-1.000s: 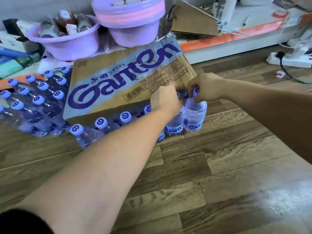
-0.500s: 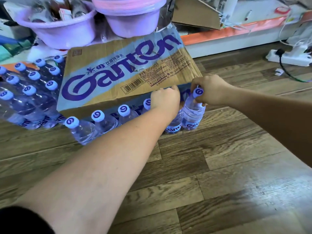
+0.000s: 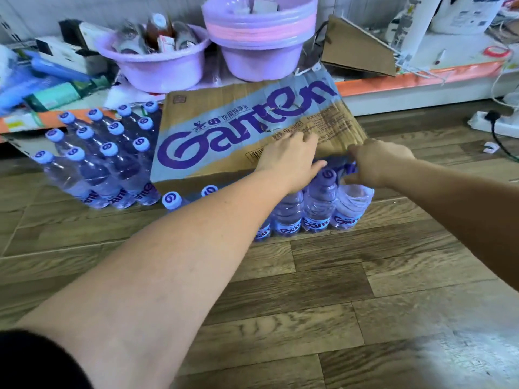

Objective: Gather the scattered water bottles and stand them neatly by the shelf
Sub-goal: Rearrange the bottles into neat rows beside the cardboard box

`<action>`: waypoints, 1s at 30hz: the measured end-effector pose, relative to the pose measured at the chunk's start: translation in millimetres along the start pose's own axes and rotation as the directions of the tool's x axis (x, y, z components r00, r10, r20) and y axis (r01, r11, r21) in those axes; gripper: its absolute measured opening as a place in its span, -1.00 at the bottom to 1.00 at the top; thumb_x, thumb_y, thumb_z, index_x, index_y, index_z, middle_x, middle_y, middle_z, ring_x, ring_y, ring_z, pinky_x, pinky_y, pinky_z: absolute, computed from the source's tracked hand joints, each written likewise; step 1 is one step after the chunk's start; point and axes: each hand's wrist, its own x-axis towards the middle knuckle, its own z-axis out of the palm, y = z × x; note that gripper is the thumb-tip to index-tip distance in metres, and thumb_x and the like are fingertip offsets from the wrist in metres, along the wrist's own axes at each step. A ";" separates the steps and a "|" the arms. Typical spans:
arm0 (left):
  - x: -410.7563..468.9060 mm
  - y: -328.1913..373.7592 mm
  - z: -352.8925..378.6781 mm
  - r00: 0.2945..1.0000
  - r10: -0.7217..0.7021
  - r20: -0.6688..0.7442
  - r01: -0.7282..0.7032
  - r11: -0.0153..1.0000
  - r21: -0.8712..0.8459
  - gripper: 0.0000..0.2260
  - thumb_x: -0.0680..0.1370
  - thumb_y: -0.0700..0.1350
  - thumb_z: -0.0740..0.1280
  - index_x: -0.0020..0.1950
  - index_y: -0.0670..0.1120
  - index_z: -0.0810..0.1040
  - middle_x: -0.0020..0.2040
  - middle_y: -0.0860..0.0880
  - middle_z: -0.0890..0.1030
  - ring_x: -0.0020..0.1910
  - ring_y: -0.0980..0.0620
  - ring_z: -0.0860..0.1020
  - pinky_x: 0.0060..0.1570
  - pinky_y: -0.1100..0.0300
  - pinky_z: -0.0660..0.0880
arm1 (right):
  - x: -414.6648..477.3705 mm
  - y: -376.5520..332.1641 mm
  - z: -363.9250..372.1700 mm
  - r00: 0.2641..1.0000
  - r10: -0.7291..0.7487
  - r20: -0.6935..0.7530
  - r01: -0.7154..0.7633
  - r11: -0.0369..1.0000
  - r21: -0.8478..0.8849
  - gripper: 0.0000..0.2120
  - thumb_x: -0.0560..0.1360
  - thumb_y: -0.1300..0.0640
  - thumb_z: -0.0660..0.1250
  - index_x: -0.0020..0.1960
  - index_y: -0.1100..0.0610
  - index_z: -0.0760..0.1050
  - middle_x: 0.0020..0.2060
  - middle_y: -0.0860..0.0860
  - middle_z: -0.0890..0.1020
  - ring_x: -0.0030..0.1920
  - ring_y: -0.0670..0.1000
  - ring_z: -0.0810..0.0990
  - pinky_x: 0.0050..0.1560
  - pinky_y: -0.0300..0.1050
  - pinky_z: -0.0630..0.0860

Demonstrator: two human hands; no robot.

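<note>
Your left hand (image 3: 289, 161) has released, now flat on the printed cardboard sheet (image 3: 241, 130); right hand (image 3: 377, 162) grasping the end clear plastic water bottle (image 3: 352, 209), row near complete.

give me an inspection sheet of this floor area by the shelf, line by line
Surface: wood-pattern floor, bare in the foreground.
Job's things: front row of bottles upright under the cardboard sheet; bottle block at left.
Clutter: two purple basins on the shelf.
Grippers: left hand open on the cardboard; right hand grips the end bottle.
Cables: power strip, black cord.
Surroundings: low shelf.
</note>
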 end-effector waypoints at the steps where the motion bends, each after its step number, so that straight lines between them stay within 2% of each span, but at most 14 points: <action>1: -3.3 -10.2 -5.5 1.000 -0.008 -0.008 0.008 1.000 -0.004 -0.58 0.58 0.13 0.15 0.29 -0.14 0.34 0.25 -0.15 0.49 0.28 -0.16 0.42 0.16 -0.02 0.40 | -2.0 -8.2 -10.3 1.000 -0.011 -0.015 0.009 0.994 -0.113 -0.50 0.45 -0.20 0.33 0.26 0.07 0.39 0.21 0.12 0.51 0.17 0.19 0.55 -0.10 -0.06 0.40; 3: -11.0 -35.0 -14.9 1.000 -0.014 -0.013 0.014 1.000 0.008 -0.54 0.59 0.12 0.14 0.37 -0.14 0.29 0.33 -0.15 0.44 0.34 -0.16 0.38 0.26 0.01 0.34 | -3.8 -27.2 -30.1 0.996 -0.064 -0.066 0.046 0.968 -0.246 -0.56 0.49 -0.19 0.26 0.25 0.05 0.40 0.24 0.08 0.51 0.19 0.17 0.55 -0.08 -0.06 0.40; 6: -23.8 -79.0 -25.4 0.999 -0.040 0.024 0.039 0.999 0.035 -0.44 0.61 0.11 0.09 0.51 -0.15 0.08 0.51 -0.16 0.22 0.51 -0.13 0.15 0.50 0.04 0.05 | -1.9 -60.6 -54.5 0.992 -0.095 -0.080 0.080 0.981 -0.177 -0.65 0.54 -0.10 0.15 0.23 0.07 0.40 0.24 0.09 0.50 0.23 0.18 0.51 0.02 -0.04 0.43; 8: -35.6 -113.1 -30.4 0.994 -0.101 0.044 0.099 0.994 0.056 -0.41 0.62 0.09 0.05 0.54 -0.16 -0.04 0.56 -0.14 0.08 0.55 -0.10 0.02 0.53 0.05 -0.07 | 1.8 -89.6 -66.1 0.988 -0.132 -0.077 0.122 0.985 -0.119 -0.61 0.55 -0.09 0.14 0.30 0.08 0.37 0.29 0.11 0.45 0.29 0.20 0.45 0.21 0.07 0.43; 11: -60.3 -165.9 -37.9 0.976 -0.213 0.041 0.210 0.975 0.075 -0.41 0.63 0.08 0.01 0.54 -0.16 -0.12 0.57 -0.11 -0.01 0.56 -0.07 -0.04 0.52 0.04 -0.10 | 9.3 -140.9 -76.0 0.981 -0.187 -0.046 0.186 0.982 -0.029 -0.49 0.57 -0.12 0.14 0.43 0.11 0.25 0.41 0.13 0.32 0.39 0.21 0.34 0.33 0.18 0.35; 16: -108.8 -250.9 -42.2 0.945 -0.322 0.057 0.309 0.937 0.164 -0.42 0.64 0.09 -0.02 0.55 -0.14 -0.16 0.58 -0.08 -0.07 0.56 -0.03 -0.09 0.53 0.05 -0.15 | 23.2 -234.7 -81.1 0.939 -0.334 -0.081 0.334 0.942 -0.012 -0.36 0.60 -0.12 0.11 0.53 0.22 0.05 0.53 0.15 0.13 0.51 0.18 0.14 0.47 0.08 0.19; 21: -141.3 -315.9 -29.8 0.907 -0.416 0.058 0.405 0.903 0.144 -0.42 0.64 0.09 -0.03 0.54 -0.13 -0.17 0.58 -0.07 -0.11 0.56 -0.02 -0.12 0.53 0.05 -0.15 | 40.0 -315.1 -77.7 0.883 -0.448 -0.141 0.445 0.894 -0.054 -0.32 0.60 -0.11 0.10 0.54 0.24 -0.04 0.55 0.12 0.02 0.56 0.11 -0.02 0.52 0.02 0.04; 24: -149.0 -339.1 -14.6 0.895 -0.440 0.074 0.432 0.896 0.107 -0.42 0.64 0.10 -0.05 0.54 -0.13 -0.17 0.58 -0.06 -0.12 0.56 0.00 -0.13 0.53 0.06 -0.16 | 54.3 -351.3 -70.5 0.868 -0.481 -0.125 0.477 0.877 -0.061 -0.28 0.60 -0.14 0.08 0.56 0.21 -0.13 0.57 0.11 -0.07 0.57 0.09 -0.11 0.55 0.02 -0.05; 30: -145.9 -363.2 11.5 0.889 -0.446 0.105 0.443 0.895 0.048 -0.42 0.64 0.09 -0.04 0.54 -0.11 -0.20 0.58 -0.04 -0.14 0.56 -0.01 -0.15 0.54 0.05 -0.16 | 76.2 -389.3 -55.8 0.874 -0.475 -0.100 0.469 0.880 -0.077 -0.28 0.61 -0.14 0.07 0.56 0.19 -0.18 0.55 0.11 -0.22 0.57 0.10 -0.19 0.55 0.01 -0.07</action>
